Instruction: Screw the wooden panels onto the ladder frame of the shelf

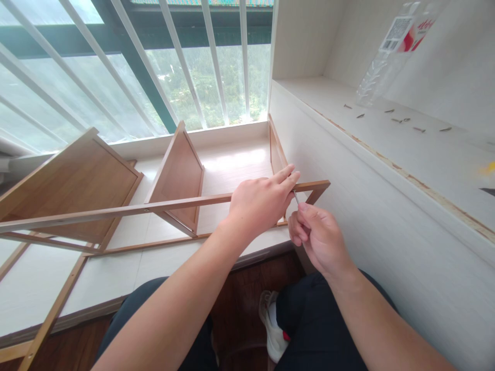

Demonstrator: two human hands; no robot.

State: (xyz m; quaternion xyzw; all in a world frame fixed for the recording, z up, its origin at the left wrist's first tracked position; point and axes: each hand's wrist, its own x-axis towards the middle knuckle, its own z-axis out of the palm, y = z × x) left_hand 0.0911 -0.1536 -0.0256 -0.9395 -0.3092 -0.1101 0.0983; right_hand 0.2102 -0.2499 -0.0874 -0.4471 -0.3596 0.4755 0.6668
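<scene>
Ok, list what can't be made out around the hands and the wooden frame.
- Head view: what the right hand pinches; only a thin metal tip shows.
- Where that tip meets the rail: covered by the left hand.
- Small screws on the shelf: too small to tell type.
- Plastic bottle: cut off by the top edge.

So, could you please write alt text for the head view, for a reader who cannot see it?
The left hand steadies a wooden rail of a shelf frame on a white sill, while the right hand holds a thin metal tool against it. Loose screws and a plastic bottle lie on the ledge to the right.
</scene>
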